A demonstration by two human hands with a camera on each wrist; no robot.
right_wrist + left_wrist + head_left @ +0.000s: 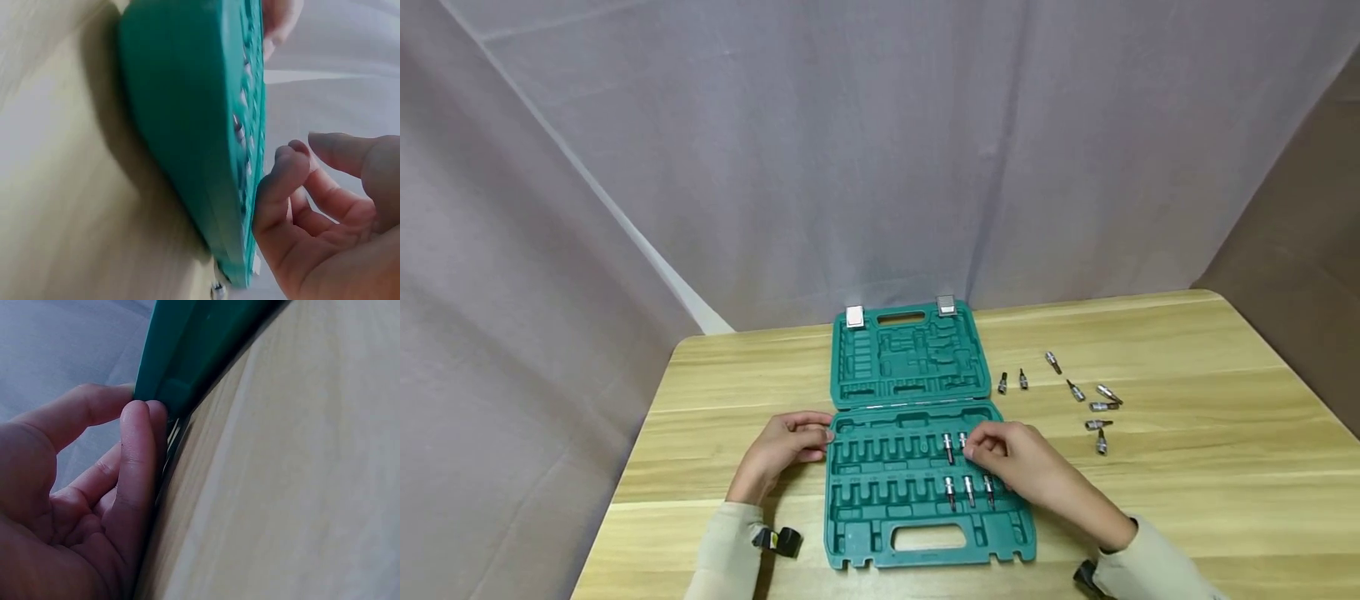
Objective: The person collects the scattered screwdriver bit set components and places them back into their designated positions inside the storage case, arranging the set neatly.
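Case: a green plastic tool case (917, 467) lies open flat in the middle of the table (1187, 500); its lid half points to the far side, its tray half with the carry handle lies near the person.
Left hand: the left hand (786, 446) rests on the table at the left edge of the tray half; the left wrist view shows its fingertips (140, 425) curled against the case's side wall (187, 356), steadying it.
Right hand: the right hand (1011, 458) hovers over the right part of the tray, fingers bent down at the upper row of slots; in the right wrist view its fingers (281, 187) are loosely curled just beside the case rim (253, 187). I cannot tell whether they pinch a bit.
Seated bits: two bits (955, 446) stand in the upper row by the right fingertips; three more (970, 490) sit in the lower row, just near of them.
Loose bits: a scatter of bits (1093, 400) lies on the table right of the case, well apart from the right hand.
Open room: bare tabletop runs right of the loose bits to the table's right edge, and on the left between the case and the left edge.
Backdrop: a grey cloth (850, 167) hangs close behind the far edge of the table.
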